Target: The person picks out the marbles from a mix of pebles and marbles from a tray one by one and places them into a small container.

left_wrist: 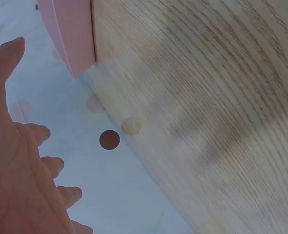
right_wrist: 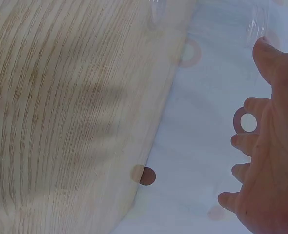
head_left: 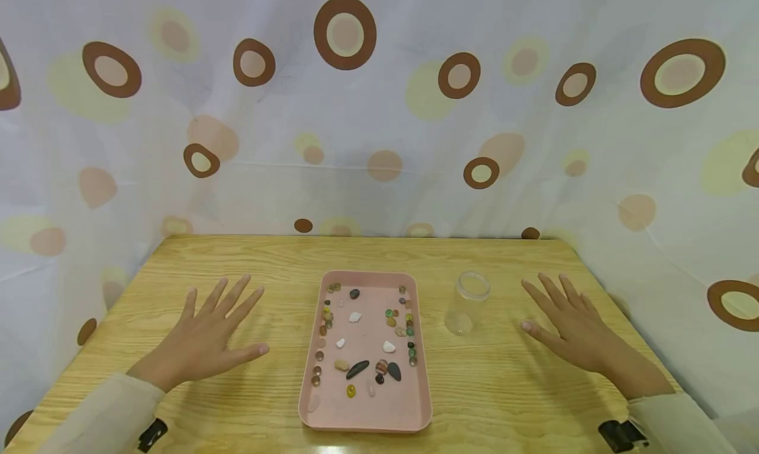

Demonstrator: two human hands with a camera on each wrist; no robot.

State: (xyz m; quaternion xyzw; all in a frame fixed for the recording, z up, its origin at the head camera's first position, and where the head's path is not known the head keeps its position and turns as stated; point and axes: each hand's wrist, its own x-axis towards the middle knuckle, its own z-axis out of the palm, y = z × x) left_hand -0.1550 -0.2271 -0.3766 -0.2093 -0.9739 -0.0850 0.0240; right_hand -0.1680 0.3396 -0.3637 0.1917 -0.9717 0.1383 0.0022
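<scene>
Over the left part of the table, my left hand is spread palm down with straight fingers and holds nothing. My right hand hovers in the same way on the other side, its fingers apart and free of anything. Between them lies a pink tray with small stones and glassy beads in it. A clear plastic jar stands upright and lidless to the tray's right, nearest to my right hand. In the left wrist view the tray's side shows beyond the thumb; part of the jar appears at the top of the right wrist view.
Inside the tray are white stones, dark flat stones and a yellow bead, with several more beads along both long sides. The wooden table ends at a curtain printed with circles.
</scene>
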